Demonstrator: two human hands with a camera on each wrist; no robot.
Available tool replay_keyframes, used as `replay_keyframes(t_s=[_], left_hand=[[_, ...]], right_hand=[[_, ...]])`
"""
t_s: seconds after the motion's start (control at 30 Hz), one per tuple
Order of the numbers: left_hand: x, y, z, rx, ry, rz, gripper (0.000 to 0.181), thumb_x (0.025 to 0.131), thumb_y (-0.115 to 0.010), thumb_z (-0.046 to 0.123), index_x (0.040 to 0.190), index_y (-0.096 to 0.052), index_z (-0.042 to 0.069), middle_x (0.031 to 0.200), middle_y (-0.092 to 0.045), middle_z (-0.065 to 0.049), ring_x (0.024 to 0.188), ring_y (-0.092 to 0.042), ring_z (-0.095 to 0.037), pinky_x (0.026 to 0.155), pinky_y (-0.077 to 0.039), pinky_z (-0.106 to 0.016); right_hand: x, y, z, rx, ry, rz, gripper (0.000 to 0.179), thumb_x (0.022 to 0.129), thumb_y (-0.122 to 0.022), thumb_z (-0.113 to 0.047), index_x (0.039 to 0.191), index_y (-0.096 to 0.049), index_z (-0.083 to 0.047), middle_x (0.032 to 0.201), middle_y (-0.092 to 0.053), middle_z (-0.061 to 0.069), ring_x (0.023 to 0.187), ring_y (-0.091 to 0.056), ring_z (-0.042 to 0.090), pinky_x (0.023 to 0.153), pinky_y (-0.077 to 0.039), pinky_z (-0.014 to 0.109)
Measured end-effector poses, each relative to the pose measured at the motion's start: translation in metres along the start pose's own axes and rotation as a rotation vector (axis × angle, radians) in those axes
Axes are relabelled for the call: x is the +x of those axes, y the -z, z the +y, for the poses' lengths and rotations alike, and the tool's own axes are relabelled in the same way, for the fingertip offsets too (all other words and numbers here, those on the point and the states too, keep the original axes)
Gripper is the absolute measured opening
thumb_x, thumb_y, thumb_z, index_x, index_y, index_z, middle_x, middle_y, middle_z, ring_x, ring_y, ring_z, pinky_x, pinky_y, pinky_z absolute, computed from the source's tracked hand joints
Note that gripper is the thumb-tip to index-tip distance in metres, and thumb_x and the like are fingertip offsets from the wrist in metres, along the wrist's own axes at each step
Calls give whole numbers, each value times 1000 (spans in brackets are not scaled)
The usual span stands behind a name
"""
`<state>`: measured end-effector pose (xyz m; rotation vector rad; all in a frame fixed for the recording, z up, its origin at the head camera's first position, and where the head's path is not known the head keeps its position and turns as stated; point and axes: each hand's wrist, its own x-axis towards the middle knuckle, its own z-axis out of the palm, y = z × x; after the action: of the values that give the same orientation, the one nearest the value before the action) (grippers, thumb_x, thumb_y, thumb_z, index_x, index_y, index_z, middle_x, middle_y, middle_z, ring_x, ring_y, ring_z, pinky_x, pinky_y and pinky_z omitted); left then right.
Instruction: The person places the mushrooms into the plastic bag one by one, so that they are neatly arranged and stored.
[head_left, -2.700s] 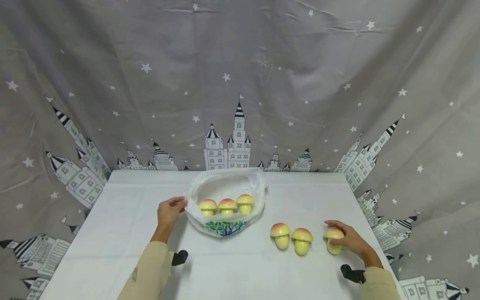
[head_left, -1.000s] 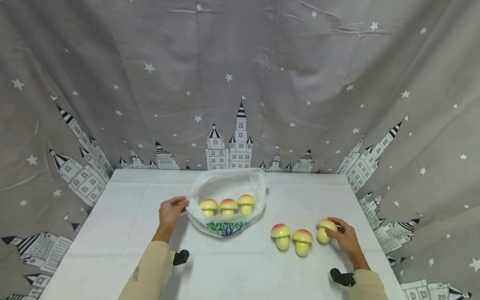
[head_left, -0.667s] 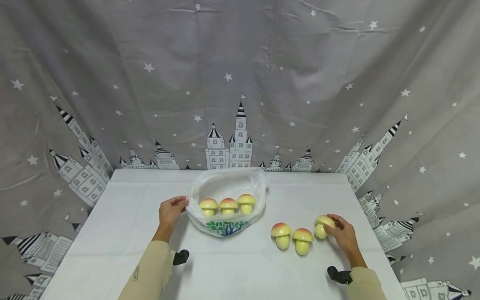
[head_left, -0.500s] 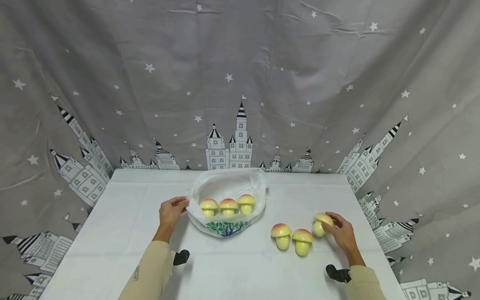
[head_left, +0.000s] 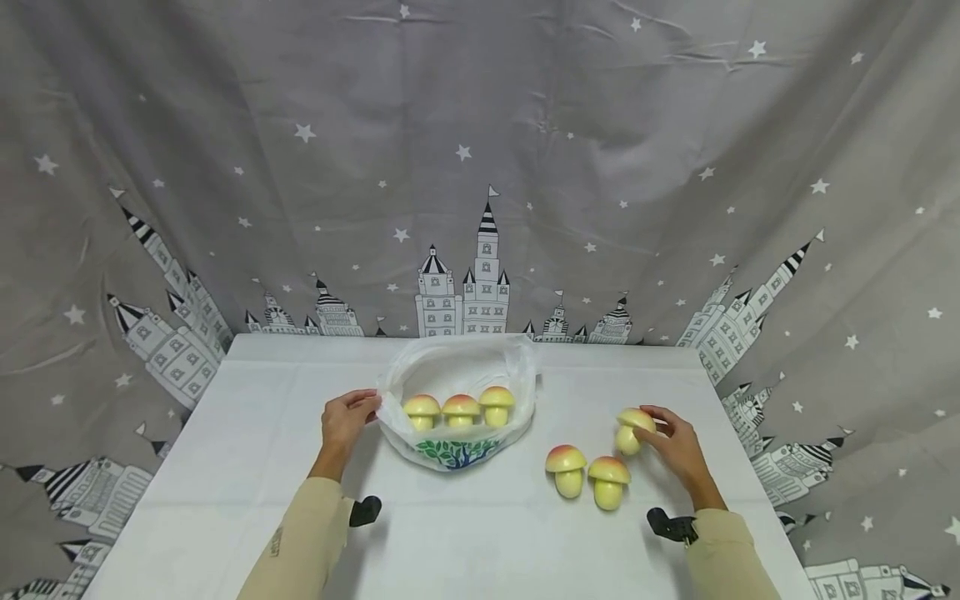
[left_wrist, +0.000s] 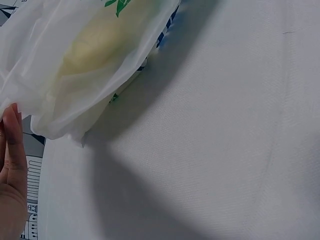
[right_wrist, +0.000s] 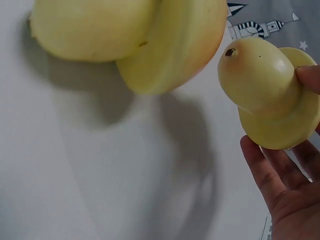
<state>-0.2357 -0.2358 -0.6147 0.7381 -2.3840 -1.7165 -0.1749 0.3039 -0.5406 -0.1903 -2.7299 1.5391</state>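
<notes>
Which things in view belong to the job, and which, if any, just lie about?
Job:
white bag, held by left hand
mushroom in right hand
three mushrooms inside bag
two mushrooms on table, probably

Not job, just setting:
gray curtain, only backdrop
table, just work surface

I'm counting six smooth yellow mushroom-shaped pieces (head_left: 608, 483) with domed caps, plus just one white plastic bag (head_left: 411, 445) with a green-and-blue tree print. One bare left hand (head_left: 345, 425), one bare right hand (head_left: 676, 446). Two beige fabric sleeves (head_left: 302, 537), two small black gadgets (head_left: 365, 511), one white-covered table (head_left: 480, 546), one grey star-and-castle curtain (head_left: 450, 83).
</notes>
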Motion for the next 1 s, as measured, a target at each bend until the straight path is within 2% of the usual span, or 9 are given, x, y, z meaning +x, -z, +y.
replay_keyframes(t_s=[0.23,0.33,0.37,0.5,0.57,0.6,0.8,0.9,1.0], left_hand=[[6,-3,-8,29,-9,3,25,89,-70,30,108,-71,15,101,-71,-5,86,-68,-15,72,-57,-24],[3,-2,-3,16,-1,3,25,88,-71,30,107,-71,14,99,-71,-5,84,-68,-13,69,-56,-20],[-4,1,4,-21,-11,-27,23,89,-70,27,107,-71,12,99,-71,-6,83,-68,-14,70,-56,-20],[-7,3,9,-40,8,-28,21,88,-71,22,106,-71,11,98,-71,-7,82,-68,-14,68,-56,-18],[-6,4,8,-35,12,-29,21,89,-70,22,107,-71,11,99,-70,-7,83,-67,-14,69,-56,-19],[0,1,2,1,25,-1,22,88,-71,25,107,-71,13,99,-70,-6,83,-67,-14,67,-55,-18],[3,-2,-6,12,3,-6,26,89,-70,28,110,-70,14,102,-69,-6,87,-67,-15,71,-56,-20],[-2,0,1,-4,0,-23,29,89,-71,29,111,-70,11,100,-70,-6,84,-67,-13,68,-56,-19],[-21,7,26,-46,10,-66,32,89,-71,25,114,-68,4,99,-69,-9,81,-66,-12,67,-55,-19]], right_hand=[[8,-3,-15,-7,40,-57,53,87,-72,-21,132,-54,0,136,-51,23,122,-49,41,100,-42,53],[13,-6,-20,-11,40,-82,53,87,-73,-21,132,-55,-1,136,-50,22,121,-50,41,99,-43,52],[14,-7,-22,-12,38,-85,52,86,-73,-21,132,-55,-2,136,-51,21,121,-50,41,99,-43,52],[20,-13,-30,-1,58,-97,52,85,-74,-19,131,-56,-1,134,-53,22,118,-52,40,98,-45,51],[22,-17,-35,4,81,-107,51,85,-74,-16,130,-56,0,132,-54,23,117,-54,40,97,-46,50],[23,-19,-37,5,94,-114,51,84,-74,-15,129,-56,1,131,-54,24,116,-54,39,96,-47,49],[26,-27,-49,11,136,-147,48,82,-74,-9,126,-59,2,127,-58,23,110,-59,39,89,-53,44],[28,-29,-54,1,151,-157,48,82,-74,-9,126,-59,2,126,-58,23,108,-60,39,87,-54,43],[30,-32,-60,-5,169,-160,48,82,-75,-10,126,-59,1,126,-59,22,108,-61,38,88,-54,43]])
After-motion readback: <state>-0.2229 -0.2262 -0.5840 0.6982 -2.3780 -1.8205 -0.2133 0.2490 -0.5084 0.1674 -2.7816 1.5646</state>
